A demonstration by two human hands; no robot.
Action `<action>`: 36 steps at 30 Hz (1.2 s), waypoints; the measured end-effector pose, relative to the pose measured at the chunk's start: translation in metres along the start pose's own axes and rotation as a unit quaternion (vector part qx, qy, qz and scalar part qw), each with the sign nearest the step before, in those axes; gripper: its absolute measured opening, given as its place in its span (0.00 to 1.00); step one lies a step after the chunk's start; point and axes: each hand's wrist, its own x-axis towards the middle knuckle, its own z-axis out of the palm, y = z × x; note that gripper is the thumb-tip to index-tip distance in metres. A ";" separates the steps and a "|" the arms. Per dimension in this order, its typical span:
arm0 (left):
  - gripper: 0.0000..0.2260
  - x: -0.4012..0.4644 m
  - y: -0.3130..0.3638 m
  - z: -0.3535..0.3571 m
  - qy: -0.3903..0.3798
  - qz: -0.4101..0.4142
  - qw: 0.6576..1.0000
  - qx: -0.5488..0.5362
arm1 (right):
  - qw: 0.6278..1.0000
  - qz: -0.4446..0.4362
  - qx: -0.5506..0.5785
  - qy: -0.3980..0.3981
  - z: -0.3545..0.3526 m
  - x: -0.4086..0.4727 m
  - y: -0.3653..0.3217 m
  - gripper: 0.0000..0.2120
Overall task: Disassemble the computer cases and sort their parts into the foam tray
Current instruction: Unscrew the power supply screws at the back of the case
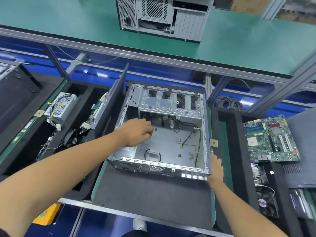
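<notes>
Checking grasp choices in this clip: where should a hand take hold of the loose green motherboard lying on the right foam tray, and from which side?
Grip the green motherboard by its bare long edges, fingers coming from above. It lies flat, component side up, on the black foam tray, so the edges avoid its sockets and slots.

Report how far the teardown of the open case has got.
Done: the open case has no motherboard; one motherboard lies at right, a power supply sits in the foam tray at left.

In hand: the left hand reaches inside, fingers curled, what they hold unclear; the right hand rests on the case's near right corner.

Left: the loose cables, the drive cage, and the closed case on the shelf.
</notes>
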 end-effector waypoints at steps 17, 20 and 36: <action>0.11 -0.006 0.002 -0.004 0.063 -0.003 0.994 -0.087 | 0.845 -0.034 0.493 0.207 -0.119 -0.003 -0.072 0.07; 0.22 -0.011 0.009 -0.010 0.091 -0.082 0.966 -0.226 | 0.861 -0.140 0.465 0.149 -0.132 -0.013 -0.112 0.08; 0.13 -0.035 0.057 -0.013 0.386 -0.241 0.590 -0.667 | 0.913 -0.309 0.251 -0.087 -0.069 -0.063 -0.209 0.25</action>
